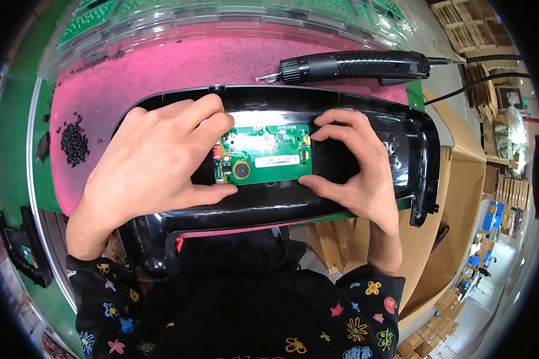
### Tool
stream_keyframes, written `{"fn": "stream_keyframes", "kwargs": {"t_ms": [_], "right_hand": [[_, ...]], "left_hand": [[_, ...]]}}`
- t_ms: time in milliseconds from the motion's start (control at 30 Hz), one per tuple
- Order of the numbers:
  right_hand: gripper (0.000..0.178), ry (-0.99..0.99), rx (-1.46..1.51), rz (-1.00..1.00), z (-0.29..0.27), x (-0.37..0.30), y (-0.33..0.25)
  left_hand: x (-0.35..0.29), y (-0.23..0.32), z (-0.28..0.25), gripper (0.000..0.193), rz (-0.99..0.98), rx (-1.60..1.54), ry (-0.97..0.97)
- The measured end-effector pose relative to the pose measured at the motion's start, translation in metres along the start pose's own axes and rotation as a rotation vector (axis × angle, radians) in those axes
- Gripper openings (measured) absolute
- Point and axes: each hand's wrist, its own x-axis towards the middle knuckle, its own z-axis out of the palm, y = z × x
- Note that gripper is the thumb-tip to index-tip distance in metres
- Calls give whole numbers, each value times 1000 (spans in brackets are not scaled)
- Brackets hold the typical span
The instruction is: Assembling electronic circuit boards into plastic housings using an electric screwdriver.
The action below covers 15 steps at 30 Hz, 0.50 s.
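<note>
A green circuit board [269, 149] with a white label and a round buzzer-like part lies within a long black plastic housing [269, 209]. My left hand [167, 155] grips the board's left end, thumb at the lower edge and fingers at the upper corner. At the right end, my right hand [359, 161] pinches the board between thumb and curled fingers. Whether the board rests fully on the housing's inside is hidden. The housing lies hollow side up on a pink mat [161, 72], partly jutting over the near edge.
Behind the housing lies a black electric screwdriver [353, 66], its cord running right. Small black screws [74, 143] are heaped on the mat's left. Clear plastic trays [221, 24] with green boards stand at the back. A cardboard box [455, 221] is at right, another black housing [24, 245] far left.
</note>
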Motion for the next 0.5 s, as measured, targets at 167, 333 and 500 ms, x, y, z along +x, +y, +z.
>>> {"fn": "stream_keyframes", "kwargs": {"t_ms": [167, 333, 500], "right_hand": [[49, 1, -20, -4, 1, 1, 0], [49, -8, -34, -2, 0, 1, -1], [49, -16, -21, 17, 0, 0, -2]], "left_hand": [[0, -2, 1, 59, 0, 3, -13], [0, -2, 1, 59, 1, 5, -22], [0, 0, 1, 59, -2, 5, -15]]}}
